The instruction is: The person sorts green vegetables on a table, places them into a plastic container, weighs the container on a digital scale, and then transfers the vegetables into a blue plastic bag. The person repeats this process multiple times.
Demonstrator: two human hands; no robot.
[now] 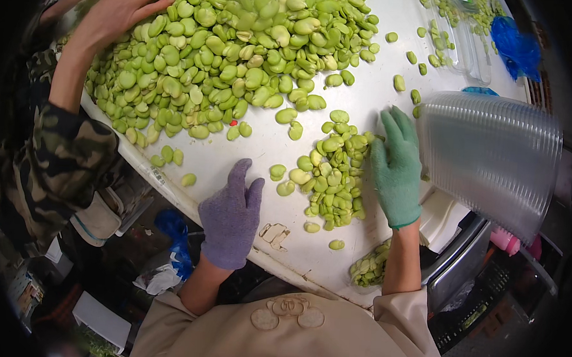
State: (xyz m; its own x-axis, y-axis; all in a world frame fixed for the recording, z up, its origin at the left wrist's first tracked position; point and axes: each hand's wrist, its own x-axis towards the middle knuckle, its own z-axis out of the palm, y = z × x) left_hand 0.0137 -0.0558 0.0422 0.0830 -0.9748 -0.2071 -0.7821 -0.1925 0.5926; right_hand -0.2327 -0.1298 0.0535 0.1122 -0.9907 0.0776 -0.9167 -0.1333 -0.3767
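Note:
My left hand [231, 219], in a purple knit glove, is at the near edge of the white table [248, 150], thumb and finger apart, holding nothing. In a green glove, my right hand [397, 167] lies along the right side of a small pile of shelled broad beans [334, 181], its fingertips by the upper beans. Whether it presses on them is hard to tell. A far larger heap of broad beans [224, 54] covers the back left. Partly hidden by my right forearm, a clear container of beans [371, 265] stands at the near edge.
A stack of clear plastic containers [491, 155] rises right of my right hand. Behind it are a clear tray [460, 47] and a blue plastic bag [515, 47]. At left, another person's hand [113, 12] rests on the heap, below which a camouflage sleeve [69, 152] shows.

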